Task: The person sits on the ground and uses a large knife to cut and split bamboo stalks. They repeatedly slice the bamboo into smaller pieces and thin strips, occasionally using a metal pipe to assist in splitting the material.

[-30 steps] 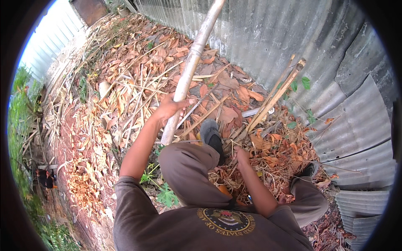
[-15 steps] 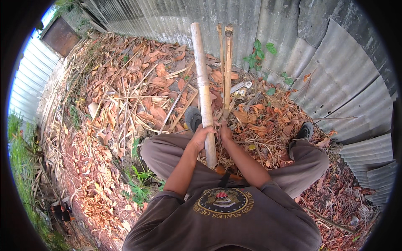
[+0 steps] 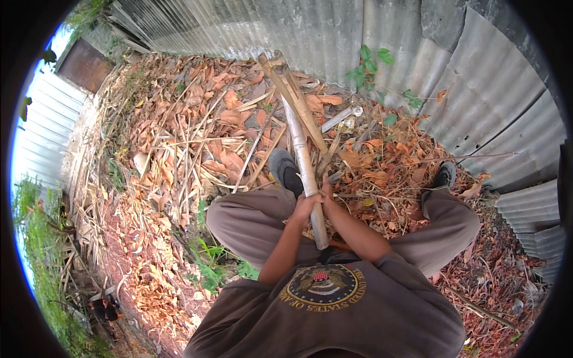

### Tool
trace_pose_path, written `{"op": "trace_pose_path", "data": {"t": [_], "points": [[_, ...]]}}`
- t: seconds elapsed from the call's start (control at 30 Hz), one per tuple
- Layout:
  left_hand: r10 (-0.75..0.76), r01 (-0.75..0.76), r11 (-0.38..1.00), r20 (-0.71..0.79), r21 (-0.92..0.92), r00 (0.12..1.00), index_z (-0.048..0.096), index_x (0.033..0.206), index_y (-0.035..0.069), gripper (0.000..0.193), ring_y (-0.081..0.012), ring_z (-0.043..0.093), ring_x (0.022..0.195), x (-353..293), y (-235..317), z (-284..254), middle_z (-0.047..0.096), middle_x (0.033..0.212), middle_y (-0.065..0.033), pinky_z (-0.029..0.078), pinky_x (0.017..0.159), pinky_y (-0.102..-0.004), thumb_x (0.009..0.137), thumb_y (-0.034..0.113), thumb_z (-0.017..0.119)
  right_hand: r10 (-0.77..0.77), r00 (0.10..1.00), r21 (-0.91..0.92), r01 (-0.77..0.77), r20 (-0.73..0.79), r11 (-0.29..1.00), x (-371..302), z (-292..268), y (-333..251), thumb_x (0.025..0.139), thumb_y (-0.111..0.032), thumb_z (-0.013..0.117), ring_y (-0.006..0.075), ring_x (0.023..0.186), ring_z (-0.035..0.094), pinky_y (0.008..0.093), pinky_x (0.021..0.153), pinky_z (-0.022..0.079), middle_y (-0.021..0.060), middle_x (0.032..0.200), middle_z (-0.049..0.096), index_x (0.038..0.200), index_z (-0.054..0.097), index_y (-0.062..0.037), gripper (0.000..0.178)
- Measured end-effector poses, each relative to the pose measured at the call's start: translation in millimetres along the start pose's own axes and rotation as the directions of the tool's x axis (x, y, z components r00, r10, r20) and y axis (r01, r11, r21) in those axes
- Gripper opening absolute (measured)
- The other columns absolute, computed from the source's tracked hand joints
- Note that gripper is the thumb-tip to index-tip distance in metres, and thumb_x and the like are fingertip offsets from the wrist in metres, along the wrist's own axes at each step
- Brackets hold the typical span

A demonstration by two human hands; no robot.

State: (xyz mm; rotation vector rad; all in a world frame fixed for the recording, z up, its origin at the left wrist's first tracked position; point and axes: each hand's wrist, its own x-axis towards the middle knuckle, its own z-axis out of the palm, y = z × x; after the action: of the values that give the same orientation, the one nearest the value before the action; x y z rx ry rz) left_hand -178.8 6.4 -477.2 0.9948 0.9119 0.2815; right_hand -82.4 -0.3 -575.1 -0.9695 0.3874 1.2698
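Observation:
A pale bamboo pole (image 3: 303, 158) leans away from my lap, its near end over my crossed legs. My left hand (image 3: 306, 206) is wrapped round it near the lower end. Close beside it, my right hand (image 3: 326, 192) is closed at the lower end of a split bamboo piece (image 3: 301, 108), partly hidden by the fingers. That piece has two strips that meet near the top, and it tilts left across the pole's upper part. Part of an orange-brown handle (image 3: 340, 245) shows at my waist, partly covered by my forearm.
Dry leaves (image 3: 230, 116) and stalks cover the ground. A corrugated metal fence (image 3: 268, 33) stands ahead and to the right, with a green vine (image 3: 369, 65) against it. A whitish strip (image 3: 337, 119) lies beyond my hands. Green weeds (image 3: 209, 268) grow at my left.
The split bamboo piece has swung from upright on the right to a leftward tilt across the pole. The pole's far end has dropped lower, and both hands sit slightly nearer me.

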Motion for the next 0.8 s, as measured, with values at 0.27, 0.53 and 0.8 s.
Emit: {"op": "trace_pose_path", "data": {"t": [0.27,0.53,0.8], "points": [[-0.058,0.057,0.998,-0.035,-0.026,0.998,0.067,0.097,0.002,0.031,-0.0216,0.06,0.085,28,-10,-4,0.064,0.093,-0.0086,0.048,0.079,-0.0333,0.068,0.012,0.063,-0.111,0.992,0.072,0.107,0.052,0.992,-1,-10,4,0.096,-0.063,0.028,0.0258,0.095,0.06,0.04,0.089,0.048,0.0128,0.103,0.063,0.122,0.056,-0.0034,0.07],[-0.029,0.031,0.999,-0.113,0.017,0.993,0.066,0.116,-0.003,0.05,-0.0231,0.063,0.09,36,-13,-9,0.067,0.103,-0.0131,0.049,0.082,-0.0335,0.068,0.014,0.064,-0.12,0.989,-0.102,0.112,-0.081,0.988,-43,1,-4,0.093,-0.06,0.044,0.0251,0.1,0.056,0.0385,0.091,0.043,0.011,0.105,0.059,0.124,0.055,-0.0025,0.066],[0.125,-0.082,0.972,-0.186,0.221,0.975,0.069,0.104,-0.001,0.039,-0.0173,0.061,0.072,49,-3,-17,0.065,0.082,-0.0069,0.047,0.065,-0.0311,0.069,0.016,0.067,-0.426,0.856,-0.908,0.389,0.294,0.155,-113,-41,3,0.075,-0.046,0.07,0.0386,0.12,0.046,0.0452,0.1,0.037,0.0272,0.118,0.053,0.124,0.055,0.0023,0.071]]}}
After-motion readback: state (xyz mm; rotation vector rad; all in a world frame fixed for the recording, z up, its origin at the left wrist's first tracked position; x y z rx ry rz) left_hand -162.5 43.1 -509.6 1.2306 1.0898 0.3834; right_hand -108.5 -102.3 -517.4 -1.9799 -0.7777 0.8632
